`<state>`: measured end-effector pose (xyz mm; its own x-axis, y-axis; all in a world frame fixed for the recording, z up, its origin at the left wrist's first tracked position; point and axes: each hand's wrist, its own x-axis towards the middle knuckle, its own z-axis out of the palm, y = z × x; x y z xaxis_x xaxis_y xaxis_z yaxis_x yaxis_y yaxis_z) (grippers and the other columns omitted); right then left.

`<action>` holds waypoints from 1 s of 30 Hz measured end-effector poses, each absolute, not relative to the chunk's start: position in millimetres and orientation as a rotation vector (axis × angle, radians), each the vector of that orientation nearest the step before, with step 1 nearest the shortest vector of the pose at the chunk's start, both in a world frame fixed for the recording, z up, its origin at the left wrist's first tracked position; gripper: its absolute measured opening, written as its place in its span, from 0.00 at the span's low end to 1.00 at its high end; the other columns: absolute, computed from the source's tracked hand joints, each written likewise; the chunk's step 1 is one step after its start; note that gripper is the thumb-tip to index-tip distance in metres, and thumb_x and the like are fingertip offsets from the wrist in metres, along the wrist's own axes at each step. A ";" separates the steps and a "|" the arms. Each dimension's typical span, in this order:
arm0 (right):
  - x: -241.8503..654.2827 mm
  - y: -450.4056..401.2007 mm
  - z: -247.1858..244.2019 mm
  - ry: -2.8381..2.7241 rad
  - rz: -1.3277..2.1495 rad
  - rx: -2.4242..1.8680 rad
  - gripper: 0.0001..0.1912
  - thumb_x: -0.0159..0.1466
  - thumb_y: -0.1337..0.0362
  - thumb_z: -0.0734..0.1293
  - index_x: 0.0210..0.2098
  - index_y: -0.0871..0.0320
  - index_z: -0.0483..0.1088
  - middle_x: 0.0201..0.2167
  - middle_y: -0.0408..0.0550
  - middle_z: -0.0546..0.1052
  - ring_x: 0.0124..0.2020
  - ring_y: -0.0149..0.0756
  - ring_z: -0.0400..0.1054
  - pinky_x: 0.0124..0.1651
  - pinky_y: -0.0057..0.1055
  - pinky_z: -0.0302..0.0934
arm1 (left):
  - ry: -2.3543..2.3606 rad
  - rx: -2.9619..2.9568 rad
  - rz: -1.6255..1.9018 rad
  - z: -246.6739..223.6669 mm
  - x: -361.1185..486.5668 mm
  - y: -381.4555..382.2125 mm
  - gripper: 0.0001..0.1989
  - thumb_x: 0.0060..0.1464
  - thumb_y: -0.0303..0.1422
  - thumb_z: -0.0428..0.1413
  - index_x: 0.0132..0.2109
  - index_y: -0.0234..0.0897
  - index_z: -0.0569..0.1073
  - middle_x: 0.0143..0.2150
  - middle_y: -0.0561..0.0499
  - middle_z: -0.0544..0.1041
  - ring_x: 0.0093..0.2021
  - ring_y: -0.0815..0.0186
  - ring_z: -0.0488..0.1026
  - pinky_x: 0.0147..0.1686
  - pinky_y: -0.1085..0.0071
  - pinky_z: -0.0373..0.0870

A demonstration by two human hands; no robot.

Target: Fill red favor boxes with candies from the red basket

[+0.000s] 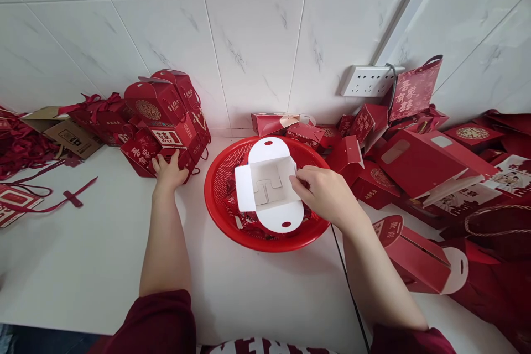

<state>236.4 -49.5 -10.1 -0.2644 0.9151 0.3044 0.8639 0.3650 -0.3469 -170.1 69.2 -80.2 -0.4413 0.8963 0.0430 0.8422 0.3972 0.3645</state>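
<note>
In the head view, my right hand (317, 188) pinches the right edge of an unfolded gift box (267, 207). Its white inside faces up, its flaps stand spread, and nothing lies in it. The box is over a red plastic basket (214, 215) that holds small red wrapped pieces (251, 224). My left hand (169, 170) lies with fingers apart against the front of a stack of closed red gift boxes (170, 102) by the wall. The fingertips touch a lower box; I cannot make out a grip on it.
Many loose red boxes (431, 163) are heaped on the right, below a power strip (369, 80). At the far left are a brown carton (74, 135), a pile of red ribbons (27, 146) and a tag with a ribbon (19, 204). White tiles rise behind the table (265, 287).
</note>
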 end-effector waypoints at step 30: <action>234.1 -36.1 -14.8 -1.874 0.504 -1.281 0.16 0.73 0.56 0.56 0.37 0.55 0.71 0.31 0.43 0.75 0.31 0.32 0.66 0.35 0.27 0.55 | 1.865 1.822 0.785 -2.2 -0.8 5.1 0.13 0.55 0.37 0.53 0.32 0.33 0.79 0.24 0.49 0.73 0.31 0.58 0.74 0.31 0.67 0.67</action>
<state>234.1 -36.1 -14.8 -0.1736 0.9062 0.3856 0.5903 0.4092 -0.6958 -0.8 5.1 -2.2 -0.0568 0.9943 0.0906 0.7596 -0.0159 0.6502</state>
